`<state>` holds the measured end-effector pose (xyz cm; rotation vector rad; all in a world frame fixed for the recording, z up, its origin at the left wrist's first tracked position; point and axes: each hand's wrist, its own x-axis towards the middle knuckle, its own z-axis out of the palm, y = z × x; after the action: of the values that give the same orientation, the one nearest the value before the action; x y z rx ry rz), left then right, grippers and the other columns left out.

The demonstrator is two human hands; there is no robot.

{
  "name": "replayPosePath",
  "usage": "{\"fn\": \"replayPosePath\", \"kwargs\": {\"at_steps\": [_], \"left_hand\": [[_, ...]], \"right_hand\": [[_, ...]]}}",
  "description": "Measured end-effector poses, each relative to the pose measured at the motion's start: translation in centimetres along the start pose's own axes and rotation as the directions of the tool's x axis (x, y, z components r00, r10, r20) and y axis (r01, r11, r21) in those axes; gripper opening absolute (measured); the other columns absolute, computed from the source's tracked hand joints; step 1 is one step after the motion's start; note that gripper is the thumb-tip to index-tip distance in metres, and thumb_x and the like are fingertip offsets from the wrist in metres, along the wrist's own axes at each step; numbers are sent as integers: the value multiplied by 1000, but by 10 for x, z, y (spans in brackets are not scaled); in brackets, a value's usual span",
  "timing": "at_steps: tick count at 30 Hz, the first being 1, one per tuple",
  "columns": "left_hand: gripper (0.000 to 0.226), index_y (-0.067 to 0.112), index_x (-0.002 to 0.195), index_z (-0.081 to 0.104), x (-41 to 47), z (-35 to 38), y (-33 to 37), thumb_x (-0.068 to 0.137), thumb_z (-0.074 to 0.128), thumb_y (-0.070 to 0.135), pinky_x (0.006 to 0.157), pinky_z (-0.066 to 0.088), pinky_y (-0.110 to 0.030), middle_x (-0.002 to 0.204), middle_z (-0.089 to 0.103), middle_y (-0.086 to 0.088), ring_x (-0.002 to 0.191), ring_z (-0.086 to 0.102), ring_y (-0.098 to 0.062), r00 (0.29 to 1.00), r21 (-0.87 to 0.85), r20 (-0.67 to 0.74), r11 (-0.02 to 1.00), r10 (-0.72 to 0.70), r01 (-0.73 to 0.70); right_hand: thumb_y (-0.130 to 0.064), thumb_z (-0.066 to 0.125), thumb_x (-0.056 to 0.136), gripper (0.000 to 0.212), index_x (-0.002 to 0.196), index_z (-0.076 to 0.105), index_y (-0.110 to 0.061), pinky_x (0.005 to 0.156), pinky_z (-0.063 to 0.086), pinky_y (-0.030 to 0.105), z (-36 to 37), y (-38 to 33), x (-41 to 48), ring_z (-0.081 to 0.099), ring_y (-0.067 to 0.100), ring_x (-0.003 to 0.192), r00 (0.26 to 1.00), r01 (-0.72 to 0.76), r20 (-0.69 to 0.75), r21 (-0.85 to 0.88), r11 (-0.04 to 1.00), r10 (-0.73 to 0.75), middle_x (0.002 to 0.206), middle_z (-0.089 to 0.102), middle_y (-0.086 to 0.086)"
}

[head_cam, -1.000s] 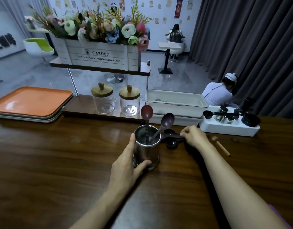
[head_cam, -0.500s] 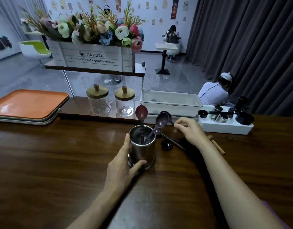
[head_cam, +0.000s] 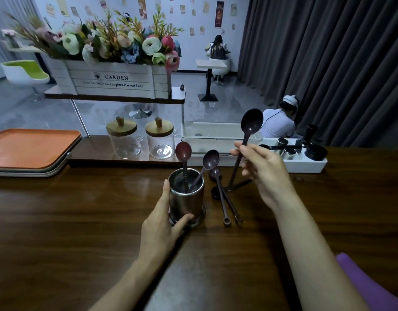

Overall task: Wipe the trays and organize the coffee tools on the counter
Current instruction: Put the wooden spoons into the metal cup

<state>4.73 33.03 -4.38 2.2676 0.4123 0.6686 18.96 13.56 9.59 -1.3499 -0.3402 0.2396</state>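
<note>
Left hand (head_cam: 164, 221) grips the steel cup (head_cam: 186, 203), which stands upright on the dark wooden counter (head_cam: 81, 221): thumb curled across the cup's near base, index finger laid up its left wall to the rim, the other fingers hidden behind it. Two spoons stand in the cup above those fingers, handles down: a red-brown spoon (head_cam: 183, 150) nearly upright and a purple spoon (head_cam: 211, 158) leaning right. Right hand (head_cam: 265, 173) is raised off the counter to the right of the cup, thumb and forefinger pinching the upper handle of a dark long spoon (head_cam: 251, 122). Its bowl is up, above the fingertips (head_cam: 236, 151), and the handle slants down and left below them; cannot tell whether its lower end touches the wood. The remaining right fingers are loosely curled and hold nothing else. Between the two hands, just right of the cup, two more long-handled spoons (head_cam: 223, 198) lie flat, ring ends toward the wearer, with a small dark round piece (head_cam: 216, 192) beside them. Beyond the right fingers sits a white tray (head_cam: 305, 166) holding dark and metal coffee tools; beyond the left fingers, two lidded glass jars (head_cam: 124, 140) on a low shelf. Far left of the left hand is a stack of orange trays (head_cam: 32, 147), well apart from both hands.
</note>
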Motion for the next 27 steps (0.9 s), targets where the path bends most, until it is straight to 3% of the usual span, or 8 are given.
{"fn": "replayPosePath", "kwargs": {"at_steps": [4, 6, 9, 13, 18, 21, 24, 27], "left_hand": [[123, 70, 141, -21, 0, 0, 0, 76, 82, 48, 87, 48, -23, 144, 58, 7, 109, 66, -10, 1000, 14, -7, 1000, 9, -8], [123, 68, 144, -18, 0, 0, -1, 76, 82, 49, 84, 48, -19, 142, 59, 9, 102, 64, 2, 1000, 18, 0, 1000, 7, -7], [122, 66, 146, -16, 0, 0, -2, 77, 82, 49, 74, 38, -3, 141, 59, 12, 83, 55, 19, 1000, 5, 7, 1000, 2, -2], [122, 67, 146, -16, -1, -2, 1, 76, 83, 50, 79, 41, -13, 144, 57, 16, 107, 65, -4, 1000, 0, -20, 1000, 15, -15], [122, 65, 147, -17, -2, -3, 2, 77, 83, 49, 82, 42, -15, 143, 59, 11, 111, 62, -6, 999, 20, -25, 999, 31, -30], [123, 66, 145, -19, -2, -3, 2, 77, 82, 49, 85, 43, -18, 144, 59, 10, 114, 64, -10, 999, 22, -22, 999, 32, -31], [123, 67, 145, -18, -2, -3, 2, 77, 83, 50, 80, 42, -17, 139, 62, 11, 106, 65, -8, 999, 24, -33, 999, 32, -31], [124, 68, 144, -18, -2, -2, 1, 77, 83, 49, 77, 42, -19, 136, 64, 11, 104, 65, -8, 999, 19, -39, 999, 35, -34]], "right_hand": [[-14, 63, 97, 18, 110, 75, -12, 62, 54, 18, 28, 5, -10, 58, 7, 72, 997, -65, -19, 241, 968, 72, 100, 73, 9], [-14, 65, 96, 16, 106, 77, -12, 65, 56, 20, 44, 14, -11, 60, 11, 76, 995, -73, -41, 337, 939, 92, 96, 70, 10], [-13, 66, 96, 14, 103, 78, -11, 67, 57, 22, 61, 25, -13, 63, 13, 77, 991, -72, -74, 391, 917, 110, 91, 66, 9], [-10, 65, 96, 13, 103, 76, -7, 67, 57, 22, 69, 35, -14, 64, 12, 74, 984, -55, -136, 404, 913, 119, 87, 65, 8], [-10, 63, 97, 12, 101, 75, -7, 73, 58, 24, 64, 39, -15, 66, 13, 80, 976, 6, -202, 416, 909, 86, 88, 69, 6], [-11, 63, 98, 12, 96, 75, -10, 71, 59, 24, 61, 43, -12, 67, 12, 79, 975, 64, -221, 303, 951, 5, 84, 71, 3], [-12, 65, 97, 13, 91, 76, -13, 64, 56, 22, 62, 55, -10, 66, 11, 75, 973, 123, -201, 19, 992, -117, 78, 72, 3], [-15, 68, 95, 14, 84, 78, -14, 65, 50, 33, 63, 72, -11, 62, 11, 75, 964, 166, -169, -222, 961, -205, 80, 72, 13]]}}
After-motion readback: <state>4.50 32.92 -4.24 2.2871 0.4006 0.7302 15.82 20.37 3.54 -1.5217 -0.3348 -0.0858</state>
